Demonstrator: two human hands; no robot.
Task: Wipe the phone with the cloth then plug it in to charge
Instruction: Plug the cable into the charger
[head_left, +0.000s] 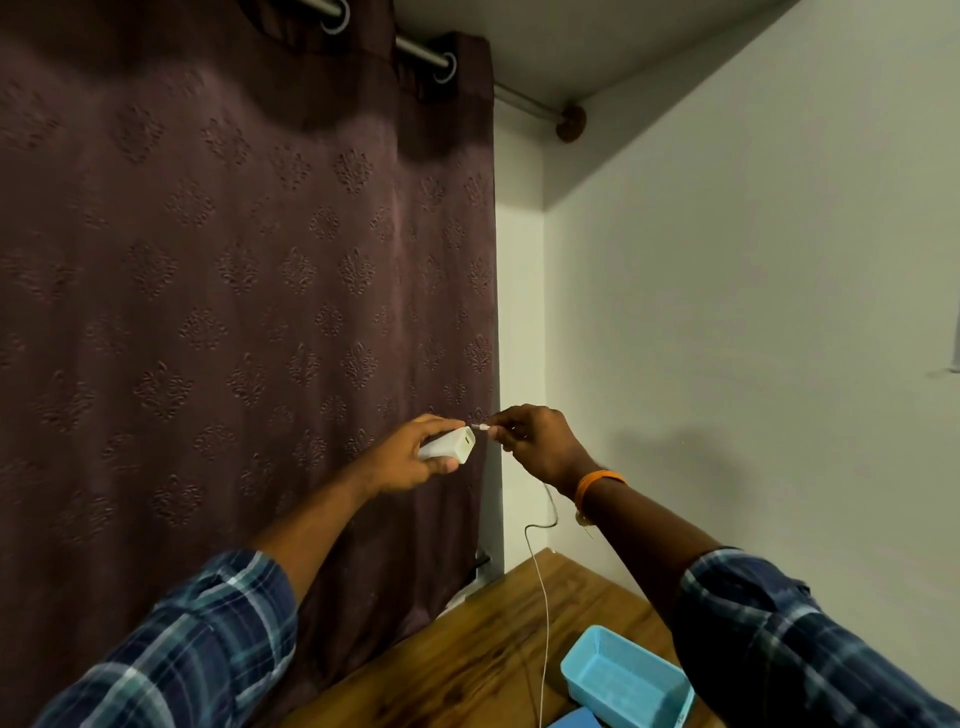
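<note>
Head view: left hand grips the white charger adapter, port facing right, while right hand pinches the cable plug just beside that port, roughly in line; phone and cloth not in view

Ahead of you a dark maroon embossed curtain hangs from a metal rod toward 11 o'clock. A pale wall fills 2 o'clock, and a wooden table sits at 6.
</note>
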